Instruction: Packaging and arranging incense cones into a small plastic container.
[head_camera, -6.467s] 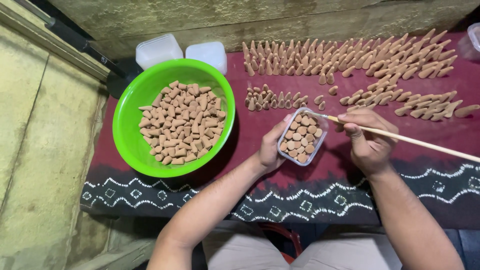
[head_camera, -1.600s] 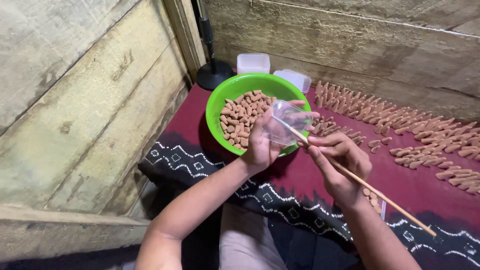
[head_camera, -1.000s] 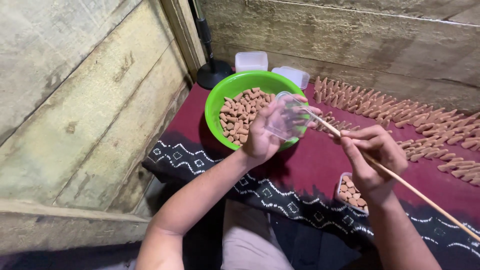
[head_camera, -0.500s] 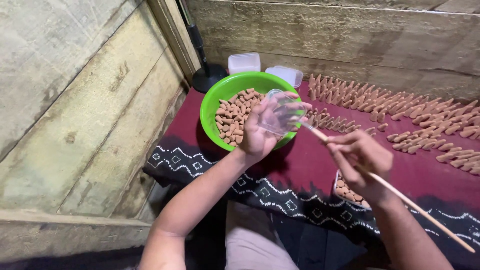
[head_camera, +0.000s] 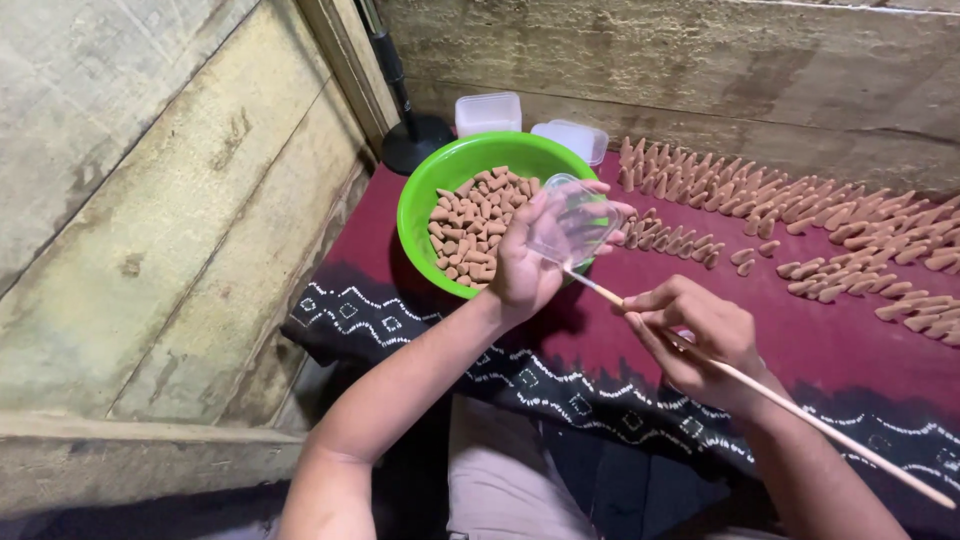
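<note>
Clear plastic container held over green bowl, stick tip at its rim

L hand (head_camera: 528, 262) grips the empty clear plastic container (head_camera: 572, 222) above the green bowl (head_camera: 436, 182) of brown incense cones (head_camera: 473, 220) — R hand (head_camera: 700, 335) pinches a long thin wooden stick (head_camera: 800, 415), tip w/ the container's lower edge. More cones in rows on the maroon cloth (head_camera: 620, 340).

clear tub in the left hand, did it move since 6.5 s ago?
Yes. The clear tub went from the cloth right of the green bowl up over the bowl's rim, and now looks empty.
</note>
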